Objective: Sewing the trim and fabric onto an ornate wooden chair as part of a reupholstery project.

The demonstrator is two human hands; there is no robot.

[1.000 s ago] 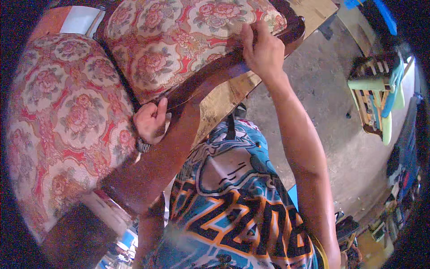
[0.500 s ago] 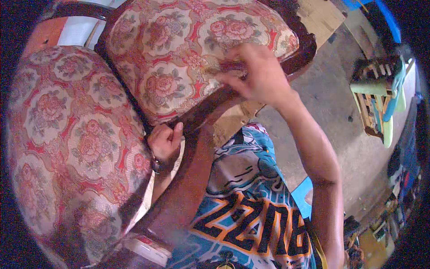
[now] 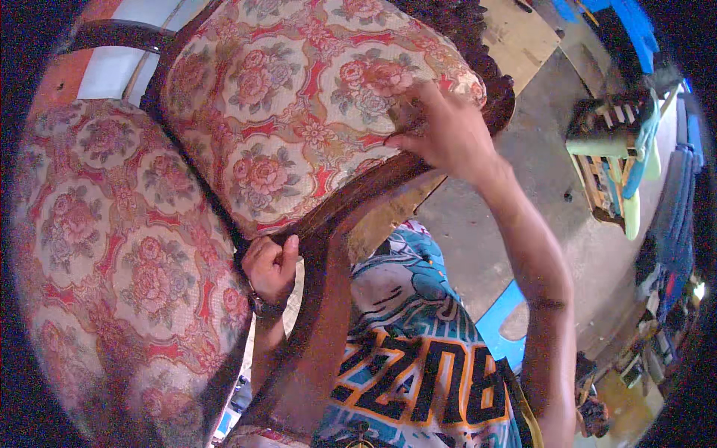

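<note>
A seat (image 3: 314, 97) covered in cream and red rose-patterned fabric sits in a dark carved wooden frame (image 3: 358, 190). To its left rises a padded panel (image 3: 153, 276) in the same fabric. My left hand (image 3: 270, 267), a dark band at its wrist, is closed by the corner where seat, panel and wooden arm meet; what its curled fingers hold is hidden. Over the seat's right front edge, my right hand (image 3: 452, 138) has its thumb and fingers apart, against the fabric beside the wooden rim. Shadow covers part of its fingertips.
A curved wooden chair arm (image 3: 317, 321) runs between my left forearm and my patterned shirt (image 3: 418, 373). On the floor at right stands a slatted wooden piece (image 3: 609, 175) with cloths over it. A blue flat piece (image 3: 504, 321) lies nearer; a board (image 3: 523, 37) lies beyond the seat.
My right hand has shifted slightly right and down toward the seat's edge and is less blurred. My left hand stays closed at the corner. The whole view has shifted a little.
</note>
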